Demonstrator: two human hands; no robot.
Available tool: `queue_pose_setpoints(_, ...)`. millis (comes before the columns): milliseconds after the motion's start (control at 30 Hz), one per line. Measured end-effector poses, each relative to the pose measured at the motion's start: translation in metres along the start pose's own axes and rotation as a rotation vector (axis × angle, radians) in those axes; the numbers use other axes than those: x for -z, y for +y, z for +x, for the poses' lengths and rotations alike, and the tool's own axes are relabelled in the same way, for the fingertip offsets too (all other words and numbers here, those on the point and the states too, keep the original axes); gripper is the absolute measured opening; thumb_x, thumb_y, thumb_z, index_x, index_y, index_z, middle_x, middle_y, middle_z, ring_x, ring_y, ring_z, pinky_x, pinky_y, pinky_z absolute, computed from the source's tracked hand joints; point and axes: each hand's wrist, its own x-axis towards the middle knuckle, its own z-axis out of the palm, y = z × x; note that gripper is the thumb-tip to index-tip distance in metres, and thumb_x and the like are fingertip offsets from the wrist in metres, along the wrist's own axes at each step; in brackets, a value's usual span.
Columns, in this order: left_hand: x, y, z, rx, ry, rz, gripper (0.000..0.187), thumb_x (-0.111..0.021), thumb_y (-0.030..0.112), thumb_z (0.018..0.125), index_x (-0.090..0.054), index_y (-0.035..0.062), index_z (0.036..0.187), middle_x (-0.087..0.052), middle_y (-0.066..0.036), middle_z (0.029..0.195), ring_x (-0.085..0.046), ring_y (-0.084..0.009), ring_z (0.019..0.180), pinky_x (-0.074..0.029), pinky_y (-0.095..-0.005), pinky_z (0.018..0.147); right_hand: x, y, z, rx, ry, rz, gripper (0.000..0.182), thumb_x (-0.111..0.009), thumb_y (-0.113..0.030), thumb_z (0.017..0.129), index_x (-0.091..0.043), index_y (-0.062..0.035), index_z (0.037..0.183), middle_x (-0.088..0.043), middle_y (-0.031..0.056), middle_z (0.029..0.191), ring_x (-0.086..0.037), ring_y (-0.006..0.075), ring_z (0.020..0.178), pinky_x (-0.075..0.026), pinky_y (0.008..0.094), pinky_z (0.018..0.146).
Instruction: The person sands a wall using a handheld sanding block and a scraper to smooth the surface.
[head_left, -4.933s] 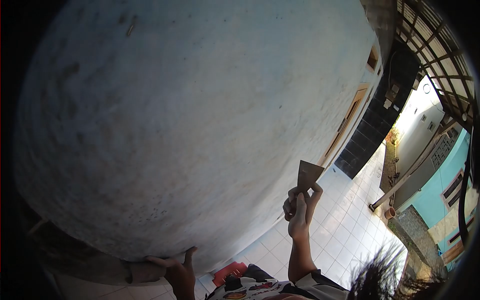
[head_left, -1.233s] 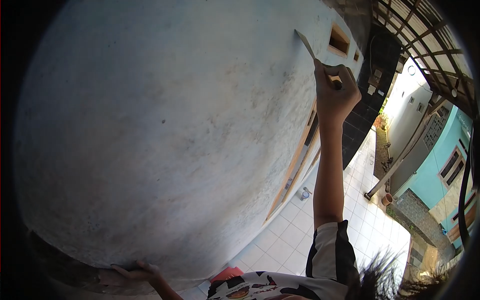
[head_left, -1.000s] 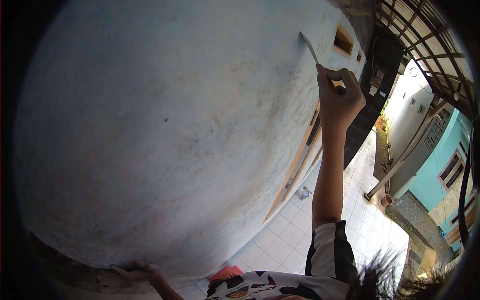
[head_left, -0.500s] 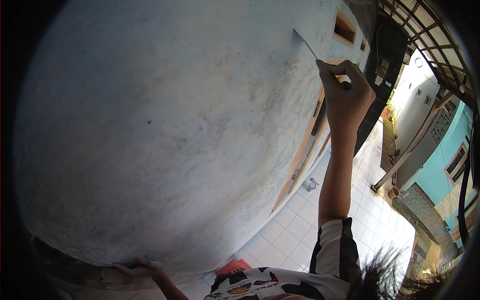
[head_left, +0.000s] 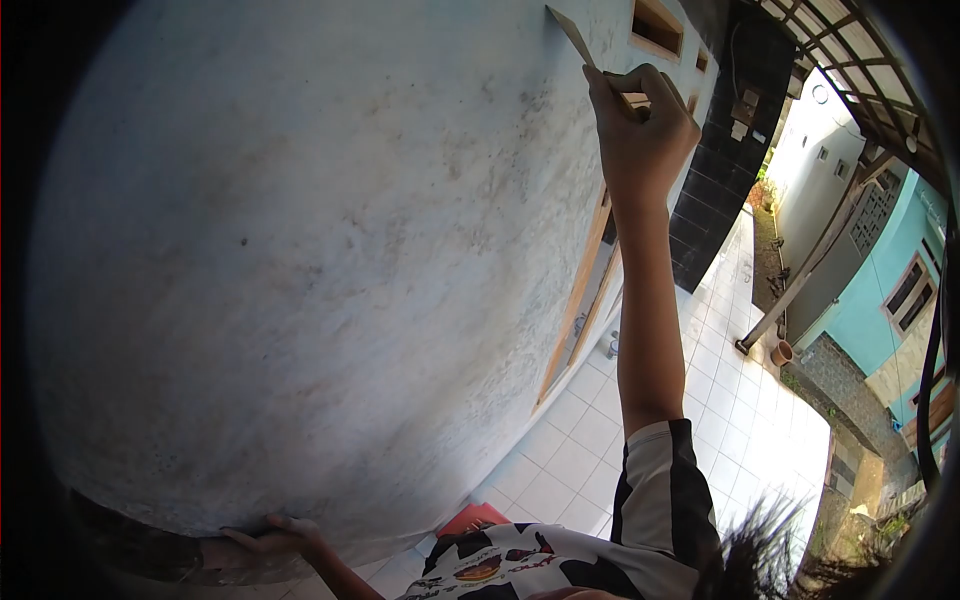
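Observation:
A thin, flat, pale piece (head_left: 572, 37) is pinched between the thumb and fingertips of my right hand (head_left: 648, 130), raised high at the end of my stretched arm. The piece tilts up and left, and its far end overlaps the worn, stained whitish-blue wall (head_left: 350, 280). What kind of thing it is, I cannot tell. Low on the left, my left hand (head_left: 275, 536) lies against the wall's lower part with its fingers stretched out, holding nothing.
Beyond my right arm stand a wood-framed opening (head_left: 572, 345) and a black tiled column (head_left: 715, 190). White floor tiles (head_left: 560, 460) run along the wall's foot, with a red object (head_left: 474, 518) near my body. Farther right are a slanting post (head_left: 790, 295) and a plant pot (head_left: 782, 353).
My right hand has moved up and left in view with the flat piece, which shows more of its face now. My left hand stays in nearly the same place.

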Motion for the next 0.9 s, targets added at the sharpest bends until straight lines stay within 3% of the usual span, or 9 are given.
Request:
queue_pose_setpoints(67,0.002,0.013,0.009,-0.01,0.019,0.044,0.077,-0.034,0.05,0.102,-0.02,-0.0117,0.146,-0.026,-0.032,0.149,-0.029,-0.0445,0.139,-0.029,-0.0552,0.113,0.012,-0.016,-0.007,-0.006,-0.029,-0.032,0.022,-0.082,-0.011,0.077,-0.062,-0.0022,0.072,-0.065,0.0051,0.07,-0.063,0.0175,0.054,-0.043,0.0284,0.048)
queue_pose_setpoints(133,0.001,0.03,0.019,0.019,0.075,-0.104,0.076,-0.033,0.051,0.102,-0.023,-0.0107,0.146,-0.026,-0.032,0.149,-0.029,-0.0444,0.139,-0.029,-0.056,0.112,0.013,-0.023,-0.009,0.024,-0.061,-0.115,0.023,-0.081,-0.012,0.077,-0.061,-0.0023,0.071,-0.066,0.0051,0.07,-0.063,0.0176,0.053,-0.043,0.0278,0.048)
queue_pose_setpoints(233,0.01,0.016,0.011,0.025,-0.013,0.107,0.076,-0.032,0.051,0.102,-0.025,-0.0099,0.146,-0.028,-0.032,0.148,-0.031,-0.0454,0.138,-0.029,-0.0568,0.111,0.001,-0.011,0.001,0.028,0.018,-0.079,0.023,-0.081,-0.011,0.078,-0.061,-0.0026,0.072,-0.065,0.0052,0.069,-0.063,0.0167,0.053,-0.043,0.0278,0.048)
queue_pose_setpoints(367,0.007,0.013,0.01,0.043,0.019,0.072,0.076,-0.031,0.052,0.102,-0.028,-0.0103,0.145,-0.031,-0.033,0.146,-0.035,-0.047,0.135,-0.03,-0.057,0.11,0.016,-0.035,-0.006,-0.05,-0.084,-0.108,0.023,-0.08,-0.01,0.077,-0.06,-0.0016,0.071,-0.066,0.0066,0.069,-0.066,0.0171,0.056,-0.043,0.027,0.048)
queue_pose_setpoints(467,0.008,0.021,0.014,0.065,0.033,0.049,0.077,-0.031,0.053,0.101,-0.03,-0.0106,0.144,-0.034,-0.034,0.145,-0.037,-0.0484,0.133,-0.03,-0.0571,0.11,0.012,-0.029,0.001,-0.03,-0.023,-0.092,0.023,-0.081,-0.011,0.077,-0.06,-0.002,0.07,-0.067,0.007,0.069,-0.068,0.0184,0.057,-0.045,0.0277,0.051)
queue_pose_setpoints(533,0.015,0.022,0.023,-0.081,0.032,0.134,0.077,-0.03,0.053,0.101,-0.032,-0.0114,0.143,-0.033,-0.035,0.145,-0.037,-0.0485,0.133,-0.03,-0.0572,0.11,0.015,-0.022,0.01,-0.073,-0.062,-0.116,0.023,-0.08,-0.011,0.077,-0.06,-0.0028,0.07,-0.068,0.0069,0.068,-0.067,0.0191,0.057,-0.046,0.0283,0.052)
queue_pose_setpoints(633,0.018,0.021,0.023,-0.093,0.003,0.182,0.078,-0.029,0.053,0.101,-0.031,-0.0119,0.144,-0.033,-0.035,0.145,-0.037,-0.0485,0.134,-0.03,-0.0575,0.109,0.025,-0.02,0.01,-0.016,-0.06,-0.092,0.022,-0.08,-0.012,0.077,-0.061,-0.0045,0.069,-0.069,0.0063,0.066,-0.067,0.0209,0.056,-0.048,0.0299,0.055)
queue_pose_setpoints(700,0.013,0.021,0.018,-0.061,-0.011,0.169,0.078,-0.028,0.053,0.101,-0.031,-0.0122,0.144,-0.033,-0.035,0.145,-0.037,-0.0483,0.134,-0.03,-0.0576,0.109,0.035,-0.033,0.002,-0.042,-0.166,-0.144,0.022,-0.08,-0.012,0.076,-0.061,-0.0041,0.07,-0.068,0.0058,0.066,-0.065,0.0205,0.054,-0.048,0.0304,0.055)
queue_pose_setpoints(900,0.023,0.04,0.035,-0.066,0.019,0.159,0.074,-0.026,0.051,0.103,-0.031,-0.0102,0.144,-0.029,-0.034,0.147,-0.033,-0.0478,0.137,-0.03,-0.0586,0.108,0.041,-0.02,0.006,-0.1,-0.135,-0.088,0.022,-0.08,-0.011,0.076,-0.061,-0.0019,0.071,-0.067,0.0068,0.067,-0.062,0.0214,0.056,-0.046,0.0324,0.055)
